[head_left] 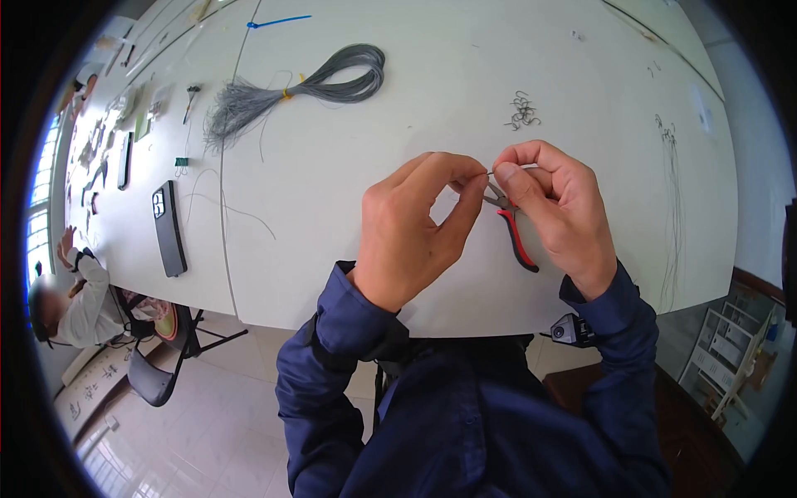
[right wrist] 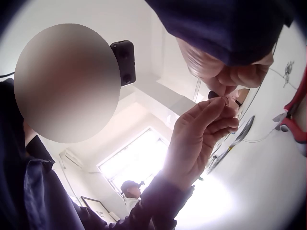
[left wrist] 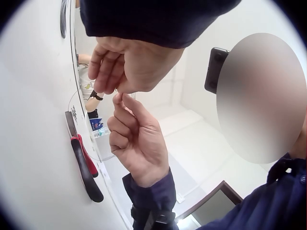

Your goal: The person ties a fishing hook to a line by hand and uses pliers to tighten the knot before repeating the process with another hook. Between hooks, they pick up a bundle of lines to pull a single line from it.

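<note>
Both hands meet above the white table (head_left: 315, 274). A thin dark wire-like piece (head_left: 490, 173) shows between their fingertips; I cannot tell whether it is a hook's shank or a line end. My left hand (head_left: 419, 220) pinches one side of it between thumb and forefinger. From the other side my right hand (head_left: 560, 203) pinches it, thumb on curled forefinger. Below them on the table lie small pliers (head_left: 516, 236) with red and black handles, partly covered by the hands. A thin line (right wrist: 254, 140) runs near the pliers in the right wrist view.
Beyond the hands is a pile of small dark hooks (head_left: 521, 112). Several hooks on long lines (head_left: 671, 183) lie at the right. A tied bundle of grey line (head_left: 340, 79), a blue cable tie (head_left: 280, 21) and a phone (head_left: 169, 228) lie leftward. Another person (head_left: 83, 307) sits far left.
</note>
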Tool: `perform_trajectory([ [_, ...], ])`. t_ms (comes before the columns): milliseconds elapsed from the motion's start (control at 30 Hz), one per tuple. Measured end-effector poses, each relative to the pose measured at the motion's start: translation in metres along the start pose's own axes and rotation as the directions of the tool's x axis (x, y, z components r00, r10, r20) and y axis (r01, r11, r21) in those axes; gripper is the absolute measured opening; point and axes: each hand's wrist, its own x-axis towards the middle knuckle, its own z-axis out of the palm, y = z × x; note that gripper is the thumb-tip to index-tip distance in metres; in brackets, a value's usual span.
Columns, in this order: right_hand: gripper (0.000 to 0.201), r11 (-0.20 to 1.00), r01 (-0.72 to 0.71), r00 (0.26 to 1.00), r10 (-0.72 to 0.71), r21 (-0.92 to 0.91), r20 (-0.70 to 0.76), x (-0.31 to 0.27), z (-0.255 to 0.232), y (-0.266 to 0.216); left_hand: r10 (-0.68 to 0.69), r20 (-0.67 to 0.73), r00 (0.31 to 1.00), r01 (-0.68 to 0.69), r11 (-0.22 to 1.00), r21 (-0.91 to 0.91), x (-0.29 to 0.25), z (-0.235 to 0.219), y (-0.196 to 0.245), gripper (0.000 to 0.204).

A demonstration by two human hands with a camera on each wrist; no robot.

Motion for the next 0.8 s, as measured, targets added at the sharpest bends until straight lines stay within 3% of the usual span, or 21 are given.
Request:
perform_trajectory([
  [167,0.022,0.998,-0.058,0.998,0.057,-0.023,-0.003,-0.002,0.002,-0.008,-0.022,-0.062,0.998,0.020,0.999,-0.040,0.000,0.002,-0.004,0.011],
  [267,0.018,0.999,-0.021,0.999,0.020,-0.035,-0.035,-0.005,0.006,0.000,-0.023,-0.110,0.994,0.020,0.999,-0.032,0.001,0.002,-0.006,0.011],
  [367,0.010,0.969,0.014,0.997,-0.033,-0.247,-0.077,-0.011,0.011,-0.005,-0.057,-0.107,0.993,0.056,0.998,-0.018,0.002,0.000,-0.003,0.010],
  [467,0.011,0.704,0.357,0.875,-0.482,-0.614,-0.043,-0.015,0.018,-0.001,-0.023,-0.103,0.994,0.025,1.000,0.012,0.003,0.001,-0.006,0.011],
  [600,0.013,0.548,0.487,0.797,-0.598,-0.681,0.089,-0.009,0.011,-0.016,0.060,0.005,0.998,-0.060,0.997,0.057,0.001,0.000,-0.010,0.015],
  [633,0.010,0.569,0.469,0.811,-0.580,-0.676,0.075,-0.005,0.009,-0.018,0.075,0.048,0.996,-0.078,0.995,0.068,0.000,-0.001,-0.010,0.017],
  [733,0.008,0.826,0.205,0.975,-0.218,-0.525,0.038,0.005,-0.005,-0.022,0.097,0.099,0.990,-0.098,0.995,0.001,-0.001,-0.003,-0.007,0.016],
  [800,0.010,0.960,0.105,0.994,-0.097,-0.261,0.041,0.014,-0.009,-0.016,0.083,0.090,0.992,-0.078,0.995,-0.058,-0.002,-0.001,-0.006,0.015],
])
